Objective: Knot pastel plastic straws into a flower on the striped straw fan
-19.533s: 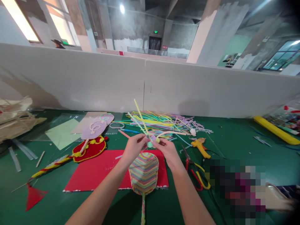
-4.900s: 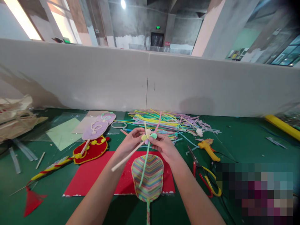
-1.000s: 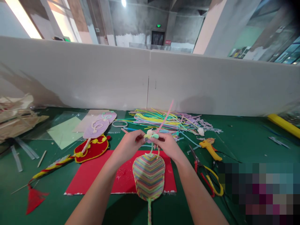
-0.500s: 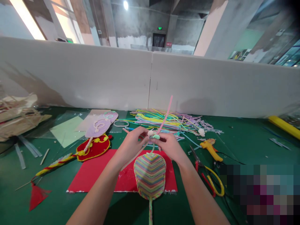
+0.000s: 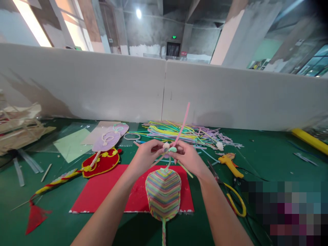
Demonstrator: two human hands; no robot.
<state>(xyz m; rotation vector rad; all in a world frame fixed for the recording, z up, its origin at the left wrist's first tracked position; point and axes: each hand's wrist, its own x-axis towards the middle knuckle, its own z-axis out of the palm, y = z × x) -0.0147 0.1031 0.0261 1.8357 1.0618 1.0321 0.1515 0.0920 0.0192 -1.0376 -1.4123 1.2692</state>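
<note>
- You are pinching a small cluster of coiled strips (image 5: 169,147) between both hands, holding it up just beyond the top of the striped leaf-shaped fan (image 5: 163,193).
- Your left hand (image 5: 147,158) is closing its fingertips on the side by the pale pink coil (image 5: 166,145).
- Your right hand (image 5: 189,158) is gripping the other side, its thumb pressing by the mint coil (image 5: 173,149).
- A pink stem (image 5: 183,123) is rising from your grasp, and a yellow-green stem (image 5: 185,169) is slanting out below your right hand; your fingers are hiding where they join.
- By the look of it, you are arranging the coils against one another.
- The next move is probably calling for a firm pinch on one side, so the other hand's fingers are free for shifting a coil without the rest slipping.
- The fan is lying partly on the red board (image 5: 102,194), its handle pointing towards you.
</note>
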